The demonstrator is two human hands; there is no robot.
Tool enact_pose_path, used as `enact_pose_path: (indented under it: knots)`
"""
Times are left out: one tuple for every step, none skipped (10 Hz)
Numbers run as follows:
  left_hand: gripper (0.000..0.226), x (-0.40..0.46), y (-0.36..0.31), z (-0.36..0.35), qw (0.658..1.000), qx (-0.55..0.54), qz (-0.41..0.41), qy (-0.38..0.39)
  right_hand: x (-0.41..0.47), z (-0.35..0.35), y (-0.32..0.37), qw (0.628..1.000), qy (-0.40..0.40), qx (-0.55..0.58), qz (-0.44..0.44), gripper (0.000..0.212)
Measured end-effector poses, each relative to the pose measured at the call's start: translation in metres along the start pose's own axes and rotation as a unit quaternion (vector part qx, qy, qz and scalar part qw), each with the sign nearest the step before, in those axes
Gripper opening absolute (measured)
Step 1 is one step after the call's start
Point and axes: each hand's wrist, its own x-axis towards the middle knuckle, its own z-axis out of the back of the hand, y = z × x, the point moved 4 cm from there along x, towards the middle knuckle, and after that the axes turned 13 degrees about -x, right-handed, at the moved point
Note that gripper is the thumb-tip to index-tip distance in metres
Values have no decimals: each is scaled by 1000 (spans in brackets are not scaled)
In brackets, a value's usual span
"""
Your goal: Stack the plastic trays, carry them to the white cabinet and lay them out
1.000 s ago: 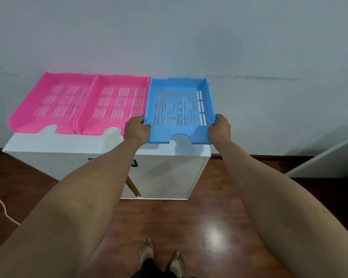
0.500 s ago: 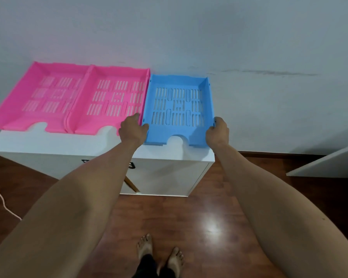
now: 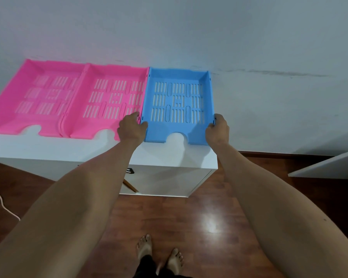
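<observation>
A blue slotted plastic tray (image 3: 178,105) lies flat on the right part of the white cabinet top (image 3: 48,149), its back against the wall. My left hand (image 3: 132,130) grips its front left corner and my right hand (image 3: 217,131) grips its front right corner. Two pink trays lie side by side to the left: the middle pink tray (image 3: 109,103) touches the blue one, and the left pink tray (image 3: 32,97) reaches the cabinet's left end.
The grey wall (image 3: 189,33) stands right behind the cabinet. A white board (image 3: 327,167) juts in at the right over the dark wooden floor (image 3: 189,221). A white cord (image 3: 2,205) lies on the floor at left. My bare feet (image 3: 159,251) stand below.
The blue tray has come down flat onto the cabinet top and slid back toward the wall, beside the pink tray. Both hands stay on its front corners.
</observation>
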Motion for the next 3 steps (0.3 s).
enact_pose_path:
  knots:
    - [58,-2,-2,0,1000,-19,7,-8,-5,3,1,1000,3,0,9,29]
    - [57,-2,0,-2,999,-42,10,-12,-6,2,2,1000,3,5,21,24]
    - [64,0,0,-2,999,-42,17,2,-6,5,2,999,10,16,31,13]
